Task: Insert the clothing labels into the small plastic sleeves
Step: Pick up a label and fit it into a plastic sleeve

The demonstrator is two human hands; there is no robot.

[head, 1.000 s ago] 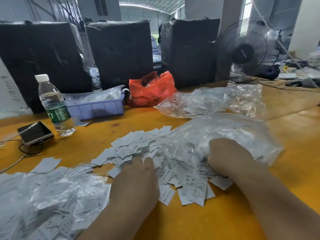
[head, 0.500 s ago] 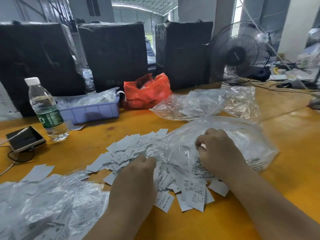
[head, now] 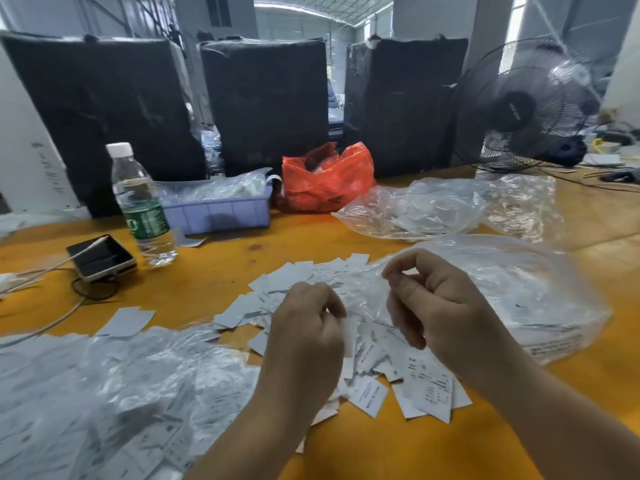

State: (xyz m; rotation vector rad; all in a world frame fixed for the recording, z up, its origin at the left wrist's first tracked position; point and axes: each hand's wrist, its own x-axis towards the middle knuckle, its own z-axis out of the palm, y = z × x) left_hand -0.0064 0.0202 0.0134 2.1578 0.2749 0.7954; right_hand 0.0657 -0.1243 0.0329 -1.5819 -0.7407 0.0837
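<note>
Loose white clothing labels [head: 367,355] lie scattered flat across the middle of the orange desk [head: 221,268], their long axes pointing every which way, some print side up and some blank. The left hand [head: 306,341] hovers over the heap with its fingers curled, pinching one label [head: 349,336] that stands nearly upright, long axis roughly vertical; most of it is hidden behind the knuckles. The right hand [head: 440,306] sits just beside it to the right, thumb and forefinger nipping a thin edge of clear plastic; whether that is a single small sleeve or the lip of the big clear bag [head: 519,292] spread behind and under the hand cannot be told, as the film is see-through and blurred. The bag's far end lies flat toward the right, with faint print near its lower edge, unreadable. A mound of filled sleeves [head: 114,393] covers the near left corner and is cut off by the frame. Farther back stand a water bottle [head: 142,206], a phone [head: 100,258] on a cable, a lilac tray [head: 221,213], a red bag [head: 325,181], more clear bags [head: 433,209] and a fan [head: 523,105]
</note>
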